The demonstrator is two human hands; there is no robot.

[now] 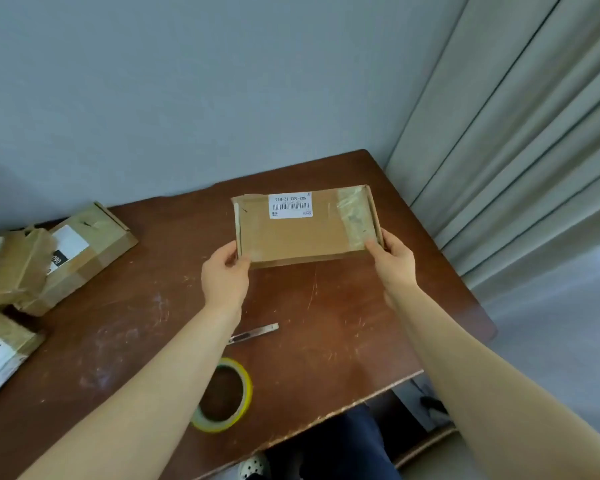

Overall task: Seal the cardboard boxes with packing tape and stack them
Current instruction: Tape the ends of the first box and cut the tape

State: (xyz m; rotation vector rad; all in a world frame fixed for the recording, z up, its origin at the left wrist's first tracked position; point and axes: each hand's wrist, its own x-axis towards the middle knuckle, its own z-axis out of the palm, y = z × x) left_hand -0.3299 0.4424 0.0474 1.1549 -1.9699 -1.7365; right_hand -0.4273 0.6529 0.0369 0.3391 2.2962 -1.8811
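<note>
Both bare arms are reaching forward; the left hand [225, 271] and right hand [392, 261] are pinching opposite ends of the cardboard box [298, 233].

A flat box [302, 233] is over the far middle of the table [153, 306], the left grip [224, 271] holding its near-left corner and the right grip [394, 259] its near-right corner. Nearer, a knife [257, 332] lies between the box and a tape roll [246, 386], which rests by the table's front edge, partly under the left forearm. A pile of boxes [84, 251] crowds the table's left side. A wall [187, 98] stands behind, a curtain [516, 150] to the right.
</note>
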